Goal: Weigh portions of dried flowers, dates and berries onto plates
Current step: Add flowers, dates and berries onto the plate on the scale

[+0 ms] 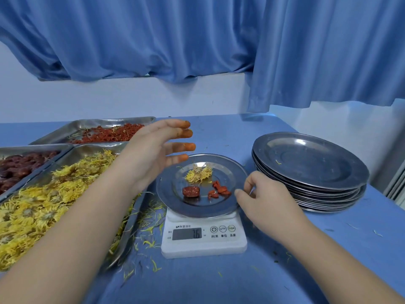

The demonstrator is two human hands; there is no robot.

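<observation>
Head view, right hand (268, 201) apparently pinching plate (221, 160) rim on scale (203, 245), left hand (153, 151) spread, holding nothing

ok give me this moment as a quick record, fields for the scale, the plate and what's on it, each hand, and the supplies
scale: white digital scale, display reads 7.6
plate: metal plate sitting on the scale
on plate: one dried flower, one date, a few red berries
left hand: open, fingers spread, hovers over the plate's far left rim
right hand: pinches the plate's right rim
spare plates: stack at right
supplies: flower tray, date tray, berry tray at left
</observation>
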